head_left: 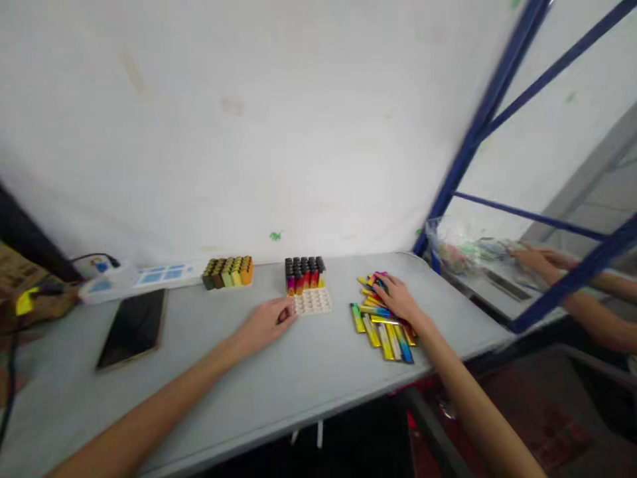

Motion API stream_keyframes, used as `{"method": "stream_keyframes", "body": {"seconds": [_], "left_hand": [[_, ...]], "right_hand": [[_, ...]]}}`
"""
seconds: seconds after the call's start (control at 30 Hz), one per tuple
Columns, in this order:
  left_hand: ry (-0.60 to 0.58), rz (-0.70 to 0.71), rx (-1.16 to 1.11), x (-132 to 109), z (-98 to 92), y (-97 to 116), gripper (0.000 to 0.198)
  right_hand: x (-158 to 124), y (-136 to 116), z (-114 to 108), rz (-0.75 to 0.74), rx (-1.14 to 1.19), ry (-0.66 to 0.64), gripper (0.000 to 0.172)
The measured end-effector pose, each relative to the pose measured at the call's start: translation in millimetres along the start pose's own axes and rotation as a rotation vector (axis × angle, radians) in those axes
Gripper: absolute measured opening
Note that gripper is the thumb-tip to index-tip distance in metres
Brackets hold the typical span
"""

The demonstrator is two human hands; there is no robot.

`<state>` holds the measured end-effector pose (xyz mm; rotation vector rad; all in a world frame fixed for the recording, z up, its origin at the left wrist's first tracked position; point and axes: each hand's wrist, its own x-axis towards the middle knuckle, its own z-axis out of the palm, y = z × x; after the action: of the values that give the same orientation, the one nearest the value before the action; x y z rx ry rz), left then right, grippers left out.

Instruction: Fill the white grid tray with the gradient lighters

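Coloured sticks (383,332) lie in a loose heap on the right part of the grey surface (308,378), most of them flat and side by side, near its front edge. In the head view the right hand (398,299) rests palm down on the back of this heap, fingers stretched out and not closed round any stick. The left hand (266,323) lies on the surface with its fingers loosely curled at the near left corner of a white tray (313,303); whether it grips the tray cannot be told. The tray's back rows hold upright black-tipped sticks (304,272), and its front rows show bare holes. Left of it, by the wall, stands a block of yellow and brown pieces (227,272). A dark phone (133,326) lies flat further left. Beyond a blue frame (478,126) on the right, another person's hands (535,257) rest beside a clear plastic bag (458,245).
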<state>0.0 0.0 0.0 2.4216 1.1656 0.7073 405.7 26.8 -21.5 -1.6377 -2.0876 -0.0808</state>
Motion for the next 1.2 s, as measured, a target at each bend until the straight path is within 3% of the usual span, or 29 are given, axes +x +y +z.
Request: {"method": "stream_keyframes", "body": {"seconds": [0.2, 0.37, 0.47, 0.57, 0.73, 1.07, 1.2], "left_hand": [[0.001, -0.007, 0.018, -1, -0.5, 1, 0.023], [0.013, -0.005, 0.027, -2, -0.6, -1, 0.021], [0.017, -0.003, 0.026, -3, -1.4, -1, 0.021], [0.018, 0.002, 0.030, -3, -2.1, -1, 0.022], [0.010, -0.002, 0.045, -3, -2.5, -2, 0.023], [0.003, -0.010, 0.039, -5, -4.3, 0, 0.024], [-0.015, -0.007, 0.031, -5, -5.7, -1, 0.024]], "right_hand": [[6, -15, 5, -0.013, 0.018, 0.006, 0.050], [-2, -27, -20, 0.054, 0.052, 0.070, 0.056], [-30, -39, -45, 0.101, 0.096, 0.079, 0.061], [-72, -56, -58, 0.114, 0.089, 0.006, 0.064], [-116, -82, -40, 0.142, -0.035, -0.098, 0.075], [-81, -85, -19, 0.156, -0.047, -0.039, 0.072], [-76, -96, -25, 0.112, -0.065, 0.102, 0.059]]}}
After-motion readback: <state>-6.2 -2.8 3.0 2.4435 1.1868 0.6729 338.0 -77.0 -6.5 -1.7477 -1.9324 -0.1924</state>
